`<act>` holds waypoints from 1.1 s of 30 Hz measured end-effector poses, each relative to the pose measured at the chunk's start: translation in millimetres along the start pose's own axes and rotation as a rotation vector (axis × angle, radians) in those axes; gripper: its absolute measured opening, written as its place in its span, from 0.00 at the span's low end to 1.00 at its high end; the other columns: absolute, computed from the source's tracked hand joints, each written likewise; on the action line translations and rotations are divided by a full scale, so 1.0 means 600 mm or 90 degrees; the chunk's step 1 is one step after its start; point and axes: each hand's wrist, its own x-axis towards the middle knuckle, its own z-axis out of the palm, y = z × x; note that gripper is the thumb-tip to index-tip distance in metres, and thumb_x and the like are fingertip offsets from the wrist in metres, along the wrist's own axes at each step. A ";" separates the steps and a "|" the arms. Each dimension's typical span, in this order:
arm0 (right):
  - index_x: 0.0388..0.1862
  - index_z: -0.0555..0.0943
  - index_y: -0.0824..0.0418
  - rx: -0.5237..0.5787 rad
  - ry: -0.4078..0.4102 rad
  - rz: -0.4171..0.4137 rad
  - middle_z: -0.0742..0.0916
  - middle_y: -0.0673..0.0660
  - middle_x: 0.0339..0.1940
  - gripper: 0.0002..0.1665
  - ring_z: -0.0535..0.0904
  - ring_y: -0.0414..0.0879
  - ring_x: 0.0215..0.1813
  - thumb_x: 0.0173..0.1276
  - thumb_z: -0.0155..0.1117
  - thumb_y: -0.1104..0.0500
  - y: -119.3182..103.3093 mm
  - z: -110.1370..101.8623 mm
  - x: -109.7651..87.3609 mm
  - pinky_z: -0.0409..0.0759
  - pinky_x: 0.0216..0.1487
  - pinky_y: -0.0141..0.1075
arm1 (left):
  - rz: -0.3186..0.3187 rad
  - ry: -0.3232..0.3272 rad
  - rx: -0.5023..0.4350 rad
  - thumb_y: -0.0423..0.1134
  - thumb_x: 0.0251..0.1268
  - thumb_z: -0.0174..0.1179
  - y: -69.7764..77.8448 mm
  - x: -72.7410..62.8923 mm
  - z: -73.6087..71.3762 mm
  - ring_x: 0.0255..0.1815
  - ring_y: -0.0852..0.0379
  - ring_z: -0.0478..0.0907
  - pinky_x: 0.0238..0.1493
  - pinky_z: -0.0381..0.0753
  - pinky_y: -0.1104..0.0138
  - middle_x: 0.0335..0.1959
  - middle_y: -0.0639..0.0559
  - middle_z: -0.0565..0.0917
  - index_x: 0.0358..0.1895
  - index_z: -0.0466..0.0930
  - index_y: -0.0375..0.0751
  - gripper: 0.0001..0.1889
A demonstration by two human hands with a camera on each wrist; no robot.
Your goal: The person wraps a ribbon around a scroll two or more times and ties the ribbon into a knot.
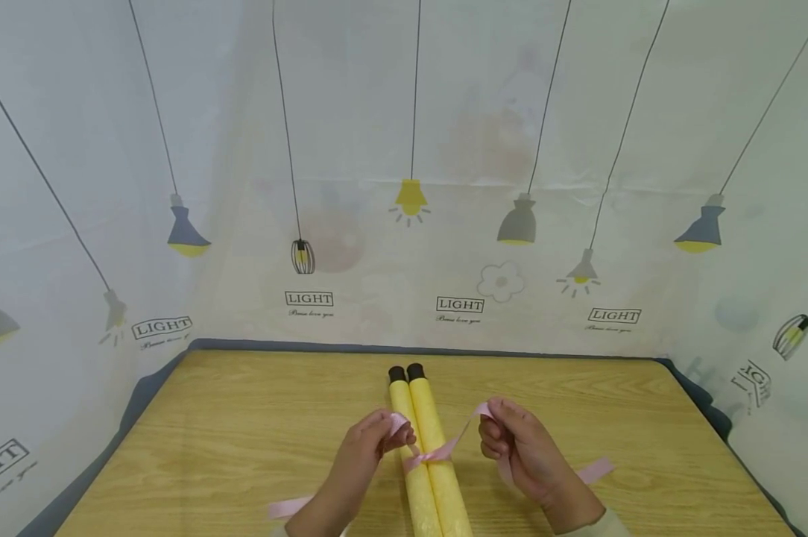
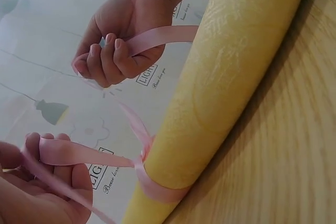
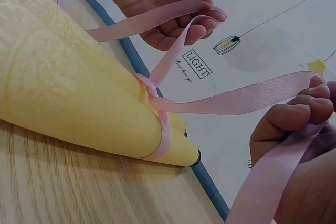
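On the left side of the yellowish wood-grain table (image 1: 229, 432), one loose end (image 1: 288, 508) of a long, shiny pink ribbon (image 1: 437, 453) shows beside the left forearm. Next comes the left hand (image 1: 369, 447), thumb and fingertips drawn narrow — they pinch the ribbon where it folds over, just beside the rolls. In the middle lie two long, pale yellow, textured rolls (image 1: 427, 429) with black end caps (image 1: 415, 371), side by side and pointing away from the person. The ribbon wraps round both and crosses over itself on top, between the two hands and apart from the fingertips. From that crossing one strand rises to the right hand (image 1: 521, 447), whose thumb and forefinger grip it, the other fingers curled in. Farther right, another ribbon end (image 1: 595, 470) shows past the right wrist. Behind stands a white cloth backdrop (image 1: 364, 134) printed with hanging lamps.
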 end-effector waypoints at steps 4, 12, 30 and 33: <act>0.30 0.68 0.49 0.005 0.003 0.002 0.73 0.43 0.26 0.22 0.55 0.41 0.26 0.89 0.35 0.56 0.000 0.000 -0.001 0.53 0.35 0.34 | 0.008 0.001 0.007 0.38 0.79 0.54 -0.005 -0.002 0.002 0.48 0.56 0.81 0.58 0.81 0.66 0.44 0.48 0.85 0.47 0.80 0.28 0.13; 0.30 0.68 0.50 0.003 0.002 0.003 0.73 0.43 0.26 0.22 0.55 0.41 0.26 0.89 0.35 0.56 0.000 0.000 -0.001 0.53 0.35 0.34 | 0.044 0.000 0.014 0.33 0.72 0.64 -0.018 -0.002 0.003 0.42 0.59 0.85 0.53 0.86 0.66 0.40 0.45 0.87 0.54 0.78 0.19 0.18; 0.34 0.79 0.49 -0.021 0.063 -0.065 0.81 0.42 0.34 0.23 0.70 0.36 0.37 0.88 0.39 0.57 0.007 0.018 0.007 0.68 0.43 0.28 | 0.054 -0.004 -0.076 0.27 0.71 0.63 -0.020 0.007 0.008 0.42 0.61 0.84 0.50 0.86 0.69 0.39 0.55 0.86 0.64 0.67 0.14 0.25; 0.39 0.84 0.50 -0.031 0.097 -0.082 0.87 0.44 0.44 0.23 0.80 0.37 0.52 0.88 0.41 0.57 0.012 0.023 0.015 0.79 0.58 0.31 | 0.058 -0.007 -0.084 0.27 0.71 0.62 -0.023 0.008 0.009 0.40 0.60 0.84 0.49 0.86 0.70 0.38 0.53 0.86 0.53 0.76 0.17 0.15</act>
